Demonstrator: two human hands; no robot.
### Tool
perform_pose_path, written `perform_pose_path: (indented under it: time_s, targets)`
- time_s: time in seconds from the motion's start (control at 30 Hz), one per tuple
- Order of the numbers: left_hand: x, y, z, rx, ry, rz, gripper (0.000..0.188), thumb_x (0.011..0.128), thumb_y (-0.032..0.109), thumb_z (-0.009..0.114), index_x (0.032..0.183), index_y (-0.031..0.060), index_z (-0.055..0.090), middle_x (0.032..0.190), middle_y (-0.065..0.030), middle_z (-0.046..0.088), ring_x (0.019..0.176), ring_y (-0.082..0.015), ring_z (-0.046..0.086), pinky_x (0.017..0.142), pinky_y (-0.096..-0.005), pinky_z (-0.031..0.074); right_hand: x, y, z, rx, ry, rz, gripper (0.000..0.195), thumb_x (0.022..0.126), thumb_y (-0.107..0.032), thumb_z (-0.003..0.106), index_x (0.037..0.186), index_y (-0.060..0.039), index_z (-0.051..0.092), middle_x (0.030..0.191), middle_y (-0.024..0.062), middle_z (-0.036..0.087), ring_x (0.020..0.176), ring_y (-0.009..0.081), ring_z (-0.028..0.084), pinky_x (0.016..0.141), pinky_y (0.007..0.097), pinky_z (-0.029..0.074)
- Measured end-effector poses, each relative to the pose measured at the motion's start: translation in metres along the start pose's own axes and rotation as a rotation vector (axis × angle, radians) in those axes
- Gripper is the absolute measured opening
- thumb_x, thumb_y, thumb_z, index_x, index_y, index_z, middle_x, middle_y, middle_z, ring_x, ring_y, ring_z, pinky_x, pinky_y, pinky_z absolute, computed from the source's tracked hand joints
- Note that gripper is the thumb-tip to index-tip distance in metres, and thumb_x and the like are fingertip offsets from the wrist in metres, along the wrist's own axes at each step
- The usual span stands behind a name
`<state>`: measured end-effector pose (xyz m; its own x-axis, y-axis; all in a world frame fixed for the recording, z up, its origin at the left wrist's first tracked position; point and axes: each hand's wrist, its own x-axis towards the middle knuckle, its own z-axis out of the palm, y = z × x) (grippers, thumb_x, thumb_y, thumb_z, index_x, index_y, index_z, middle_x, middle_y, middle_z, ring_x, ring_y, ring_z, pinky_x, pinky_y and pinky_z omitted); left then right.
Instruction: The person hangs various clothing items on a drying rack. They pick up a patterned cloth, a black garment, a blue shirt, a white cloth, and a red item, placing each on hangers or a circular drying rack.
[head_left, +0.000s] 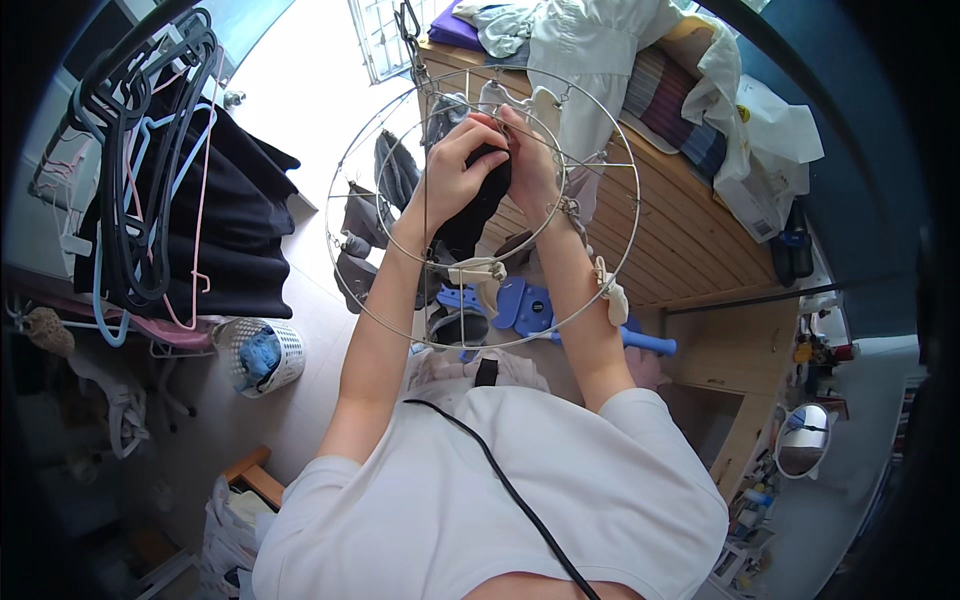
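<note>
A round metal-wire drying hanger (636, 196) with two rings and small clips hangs in front of me from a dark chain (411, 34). Inside its rings, my left hand (466, 161) grips a black sock (480, 202) by its upper end. Close against it, my right hand (529, 157) has its fingertips at a metal clip above the sock; whether it pinches the clip or the cloth is hard to tell. Grey socks (396, 169) hang along the left side of the hanger. Light socks (544, 109) hang at its far side, and a cream one (615, 300) at the near right.
At left, dark and coloured hangers (142, 187) hang from a rail beside black garments (240, 217). Below stands a white perforated basket (292, 356). A slatted wooden surface (660, 225) bears clothes and bags at the upper right. A blue-handled object (649, 343) lies under the hanger.
</note>
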<state>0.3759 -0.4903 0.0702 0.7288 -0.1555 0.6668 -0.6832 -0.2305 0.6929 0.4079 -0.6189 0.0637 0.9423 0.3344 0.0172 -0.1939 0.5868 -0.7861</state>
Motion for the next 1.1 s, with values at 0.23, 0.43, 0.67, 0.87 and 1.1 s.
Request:
perform_pose_path:
  time_s: [0.23, 0.43, 0.67, 0.87, 1.1]
  targets:
    - [-0.01, 0.002, -0.003, 0.124, 0.146, -0.34, 0.01, 0.082, 0.004, 0.062, 0.092, 0.0014, 0.061, 0.076, -0.0043, 0.06, 0.071, -0.0143, 0.06, 0.066, -0.0245, 0.047, -0.002, 0.03, 0.014, 0.003, 0.018, -0.124, 0.046, 0.092, -0.038, 0.054, 0.114, 0.0009, 0.06, 0.098, 0.0037, 0.064, 0.089, 0.0096, 0.058, 0.079, 0.0235, 0.046]
    - [-0.019, 0.002, -0.006, 0.137, 0.24, -0.308, 0.01, 0.084, 0.006, 0.061, 0.092, 0.0, 0.058, 0.08, -0.0079, 0.065, 0.076, -0.0128, 0.063, 0.068, -0.0241, 0.048, -0.004, 0.017, 0.011, 0.015, -0.118, 0.054, 0.036, 0.09, -0.029, 0.058, 0.109, 0.0011, 0.061, 0.096, 0.0059, 0.063, 0.084, 0.0108, 0.059, 0.071, 0.0233, 0.049]
    - [-0.023, -0.004, -0.026, 0.004, 0.062, -0.351, 0.014, 0.083, 0.009, 0.063, 0.091, -0.0014, 0.059, 0.081, -0.0108, 0.067, 0.077, -0.017, 0.066, 0.068, -0.0268, 0.05, 0.004, 0.012, 0.005, -0.089, -0.106, 0.078, 0.018, 0.084, -0.019, 0.064, 0.091, -0.0025, 0.063, 0.075, -0.0009, 0.059, 0.064, 0.0057, 0.055, 0.055, 0.0187, 0.044]
    - [-0.03, 0.008, -0.032, 0.112, 0.026, -0.525, 0.014, 0.082, 0.011, 0.065, 0.086, -0.0024, 0.061, 0.077, -0.0054, 0.066, 0.073, -0.008, 0.061, 0.066, -0.0213, 0.047, 0.001, 0.019, 0.006, -0.148, 0.051, 0.013, 0.015, 0.081, -0.019, 0.069, 0.083, -0.0046, 0.064, 0.066, -0.0048, 0.053, 0.052, 0.0011, 0.043, 0.047, 0.0155, 0.032]
    - [-0.028, 0.002, -0.026, 0.18, 0.11, -0.466, 0.016, 0.083, 0.012, 0.064, 0.088, -0.0024, 0.064, 0.078, -0.0072, 0.067, 0.074, -0.0107, 0.064, 0.068, -0.023, 0.048, -0.001, 0.021, -0.001, -0.142, 0.075, 0.007, 0.013, 0.079, -0.016, 0.071, 0.08, -0.0055, 0.065, 0.07, -0.0039, 0.058, 0.057, 0.0, 0.041, 0.051, 0.014, 0.032]
